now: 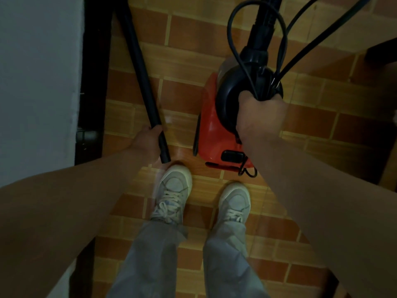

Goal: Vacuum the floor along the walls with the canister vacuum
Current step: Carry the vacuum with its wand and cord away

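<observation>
Below my right grip sits the red canister vacuum on the tiled floor, that hand closed on its handle and cord. My left grip clasps the black wand beside the wall. I judge vacuuming hasn't begun.

Single view only, head-worn wide-angle camera, pointed almost straight down at the tiled floor from standing height. Both forearms enter from the lower corners of the frame; shoes sit at lower centre, directly under the lens. White wall fills the upper left edge. Edges bow outward. No second view, so no shared area to log.
</observation>
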